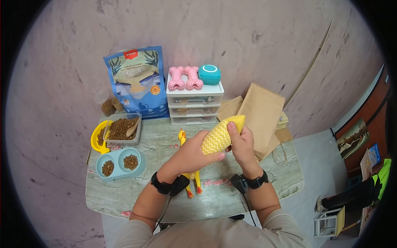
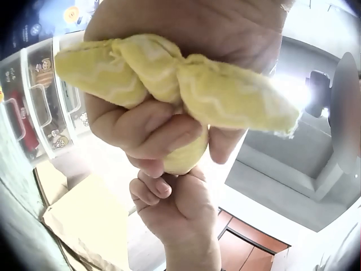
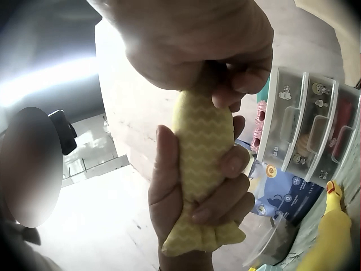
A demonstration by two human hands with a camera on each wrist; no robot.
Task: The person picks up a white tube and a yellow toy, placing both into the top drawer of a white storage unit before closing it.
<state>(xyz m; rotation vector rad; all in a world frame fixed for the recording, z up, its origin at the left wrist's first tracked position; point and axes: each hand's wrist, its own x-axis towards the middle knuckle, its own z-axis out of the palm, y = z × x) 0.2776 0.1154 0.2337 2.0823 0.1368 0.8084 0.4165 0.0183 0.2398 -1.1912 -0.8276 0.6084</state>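
Observation:
A yellow plush fish toy (image 1: 217, 137) with white zigzag stripes is held up over the table between both hands. My left hand (image 1: 188, 152) grips its body near the tail, fingers curled round it; the forked tail (image 2: 237, 96) shows large in the left wrist view. At the pointed head end, my right hand (image 1: 243, 145) pinches the toy, its thumb on top. In the right wrist view that hand (image 3: 208, 45) covers the tip. Below the forearms lies a yellow rubber chicken (image 1: 197, 182), partly hidden by the left hand and wrist.
Behind stands a white drawer unit (image 1: 196, 110) topped by pink bone toys (image 1: 177, 78) and a teal brush (image 1: 210, 75). Left are a blue food bag (image 1: 138, 89), a kibble tub (image 1: 136, 138), a yellow dish (image 1: 94, 138) and a double bowl (image 1: 142, 165). Brown paper bags (image 1: 260, 118) lean right.

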